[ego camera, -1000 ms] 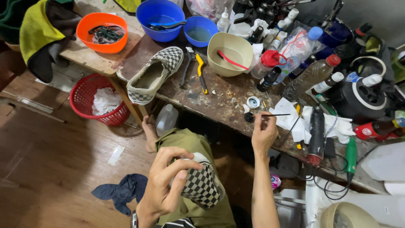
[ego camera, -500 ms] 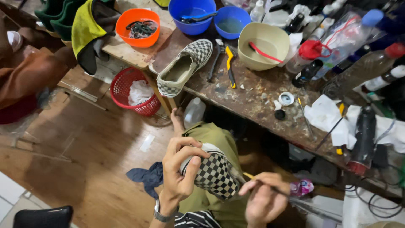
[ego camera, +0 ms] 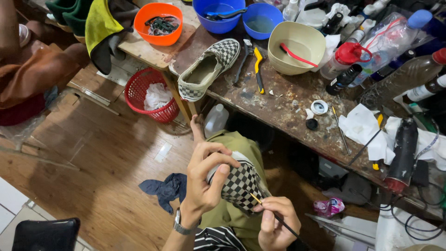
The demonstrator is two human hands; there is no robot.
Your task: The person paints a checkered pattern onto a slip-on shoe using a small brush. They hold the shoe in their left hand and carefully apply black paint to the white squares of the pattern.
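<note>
My left hand (ego camera: 205,179) grips a black-and-white checkered slip-on shoe (ego camera: 240,184) over my lap, fingers wrapped around its top. My right hand (ego camera: 276,222) pinches a thin paintbrush (ego camera: 273,214) whose tip touches the shoe's side near the sole. The matching checkered shoe (ego camera: 207,69) lies on the stained wooden workbench (ego camera: 274,104), apart from both hands. A small open white pot (ego camera: 319,107) and a dark lid (ego camera: 312,124) sit on the bench above my right hand.
Orange bowl (ego camera: 160,22), two blue bowls (ego camera: 218,14), a beige bowl (ego camera: 296,47) with a red brush, bottles (ego camera: 346,58), white rags (ego camera: 363,130) and a dark heat tool (ego camera: 401,153) crowd the bench. A red basket (ego camera: 152,97) and blue cloth (ego camera: 165,189) are on the wooden floor. Another person sits far left (ego camera: 32,69).
My right hand left the bench with the paintbrush, came down to my lap and set the brush tip on the shoe. The view tilted down and left.
</note>
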